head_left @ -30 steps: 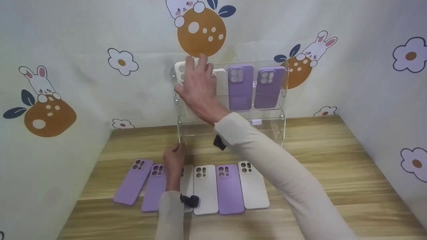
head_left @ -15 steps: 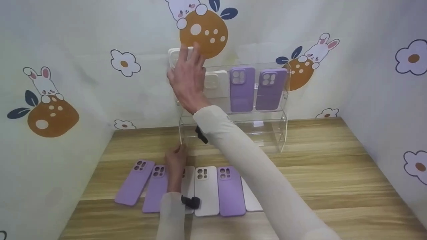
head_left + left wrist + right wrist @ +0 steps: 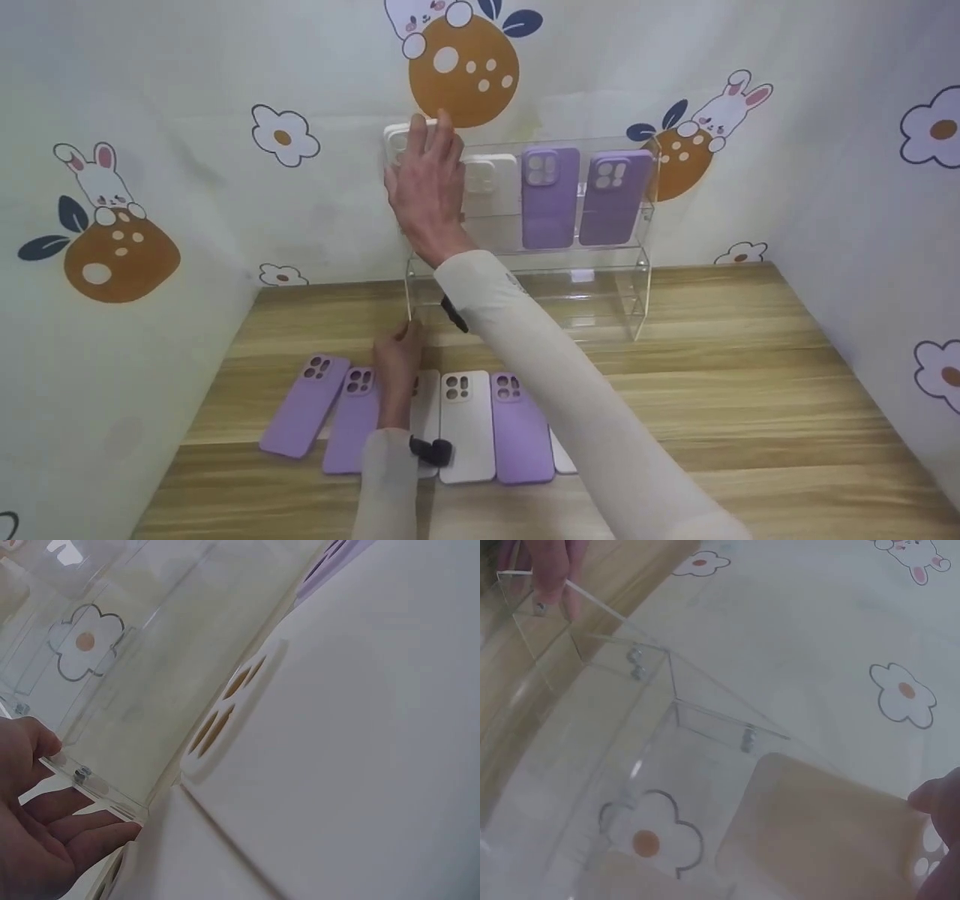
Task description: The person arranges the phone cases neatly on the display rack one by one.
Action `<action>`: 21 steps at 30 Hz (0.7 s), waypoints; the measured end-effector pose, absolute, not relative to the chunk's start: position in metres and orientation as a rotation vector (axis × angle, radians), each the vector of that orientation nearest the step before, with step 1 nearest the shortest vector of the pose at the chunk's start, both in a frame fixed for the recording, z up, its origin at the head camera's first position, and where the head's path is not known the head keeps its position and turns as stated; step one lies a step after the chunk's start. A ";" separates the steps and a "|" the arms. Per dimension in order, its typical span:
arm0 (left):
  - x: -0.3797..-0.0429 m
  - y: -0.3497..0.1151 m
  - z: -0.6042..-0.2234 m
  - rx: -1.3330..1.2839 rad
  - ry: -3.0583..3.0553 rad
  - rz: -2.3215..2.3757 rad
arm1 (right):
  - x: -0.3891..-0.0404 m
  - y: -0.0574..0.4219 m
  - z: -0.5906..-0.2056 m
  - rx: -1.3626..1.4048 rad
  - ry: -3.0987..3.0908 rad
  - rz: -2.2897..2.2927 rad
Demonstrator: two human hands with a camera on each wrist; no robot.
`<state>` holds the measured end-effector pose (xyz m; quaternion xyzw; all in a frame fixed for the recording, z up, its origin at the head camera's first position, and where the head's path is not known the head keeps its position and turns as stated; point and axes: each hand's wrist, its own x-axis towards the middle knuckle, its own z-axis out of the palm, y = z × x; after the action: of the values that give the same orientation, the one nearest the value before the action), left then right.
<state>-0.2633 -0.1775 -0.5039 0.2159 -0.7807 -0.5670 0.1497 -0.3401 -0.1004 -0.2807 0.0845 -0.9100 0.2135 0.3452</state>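
Now gripping a white phone case (image 3: 396, 140) with the right hand (image 3: 427, 187) at the clear rack's (image 3: 643, 296) top left corner, pinching its lower front left corner with the left hand (image 3: 397, 358), possibly risking, by releasing at a slant, a slide into the neighbouring case (image 3: 495, 180).

Looks like smooth matt plastic on the phone cases (image 3: 466, 431), clear glossy plastic for the stand (image 3: 611, 294), shiny metal on its screws (image 3: 748, 739). Seeing wood grain on the tabletop (image 3: 750, 375), plain matt cloth on the sleeves (image 3: 585, 382).
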 end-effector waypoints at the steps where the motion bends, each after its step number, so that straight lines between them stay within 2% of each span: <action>1: -0.263 -0.177 -0.504 0.625 -2.241 -1.631 | -0.340 -0.101 -0.284 0.211 -2.369 0.552; 12: -0.263 -0.175 -0.504 0.700 -2.290 -1.623 | -0.339 -0.099 -0.317 0.139 -2.451 0.508; 21: -0.264 -0.180 -0.505 0.679 -2.266 -1.635 | -0.316 -0.090 -0.314 0.276 -2.480 0.583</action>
<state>-0.2642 -0.1799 -0.5051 0.2340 -0.7811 -0.5635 0.1325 -0.3157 -0.0904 -0.3138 0.1033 -0.9276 0.2181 0.2853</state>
